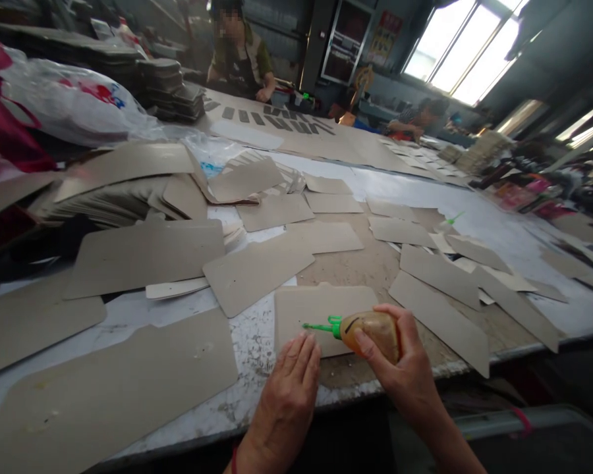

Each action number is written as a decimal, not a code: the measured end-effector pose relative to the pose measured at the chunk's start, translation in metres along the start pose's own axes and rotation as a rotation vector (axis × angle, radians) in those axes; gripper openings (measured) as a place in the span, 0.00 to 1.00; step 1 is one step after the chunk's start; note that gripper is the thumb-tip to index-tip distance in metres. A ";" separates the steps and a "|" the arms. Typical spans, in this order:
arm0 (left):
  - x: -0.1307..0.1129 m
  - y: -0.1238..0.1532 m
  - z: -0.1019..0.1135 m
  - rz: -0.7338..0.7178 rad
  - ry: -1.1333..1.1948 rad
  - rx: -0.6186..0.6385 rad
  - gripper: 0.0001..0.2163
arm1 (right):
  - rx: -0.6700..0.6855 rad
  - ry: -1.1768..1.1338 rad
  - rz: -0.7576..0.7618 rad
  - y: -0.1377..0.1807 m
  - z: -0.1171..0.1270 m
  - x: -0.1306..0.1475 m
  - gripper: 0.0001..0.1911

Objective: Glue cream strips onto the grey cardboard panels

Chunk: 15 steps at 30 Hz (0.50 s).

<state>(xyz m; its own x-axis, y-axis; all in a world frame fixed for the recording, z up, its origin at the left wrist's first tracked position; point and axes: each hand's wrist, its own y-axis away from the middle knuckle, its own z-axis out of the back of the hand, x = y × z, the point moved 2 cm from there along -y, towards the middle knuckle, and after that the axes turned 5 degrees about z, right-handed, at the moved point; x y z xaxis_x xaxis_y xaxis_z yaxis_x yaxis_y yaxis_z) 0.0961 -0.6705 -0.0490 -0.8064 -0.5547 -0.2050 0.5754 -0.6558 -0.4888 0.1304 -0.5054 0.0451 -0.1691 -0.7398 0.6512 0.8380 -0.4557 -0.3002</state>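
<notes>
My right hand is wrapped round a squeeze bottle of amber liquid, tipped on its side. Its green nozzle points left, with the tip just over or touching a grey-beige flat panel near the table's front edge; I cannot tell which. A small dark mark shows at the tip. My left hand rests flat on the panel's lower left part, fingers stretched out side by side, holding nothing. The fingertips are close below the nozzle tip.
Loose panels overlap to the left, and more panels lie to the right. A fanned stack stands at the back left, by a plastic bag. Another green nozzle shows at the right. Across the table is a person; another sits farther right.
</notes>
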 end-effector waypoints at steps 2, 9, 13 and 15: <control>0.000 0.001 -0.001 -0.007 -0.011 -0.004 0.25 | -0.028 0.033 0.027 -0.002 0.001 0.001 0.20; 0.001 0.001 -0.003 -0.017 -0.009 -0.024 0.25 | -0.047 0.036 0.107 -0.007 -0.013 0.009 0.19; 0.002 -0.001 -0.001 -0.003 0.000 -0.048 0.23 | 0.013 -0.008 0.095 -0.004 -0.015 0.014 0.19; 0.002 -0.003 0.000 -0.004 0.002 -0.067 0.22 | 0.033 -0.055 0.039 -0.001 -0.010 0.015 0.20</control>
<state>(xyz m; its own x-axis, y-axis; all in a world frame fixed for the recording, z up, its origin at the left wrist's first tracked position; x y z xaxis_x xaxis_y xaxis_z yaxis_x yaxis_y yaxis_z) 0.0933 -0.6696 -0.0483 -0.8091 -0.5510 -0.2044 0.5615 -0.6221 -0.5457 0.1222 -0.5212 0.0481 -0.1084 -0.7279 0.6770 0.8603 -0.4100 -0.3031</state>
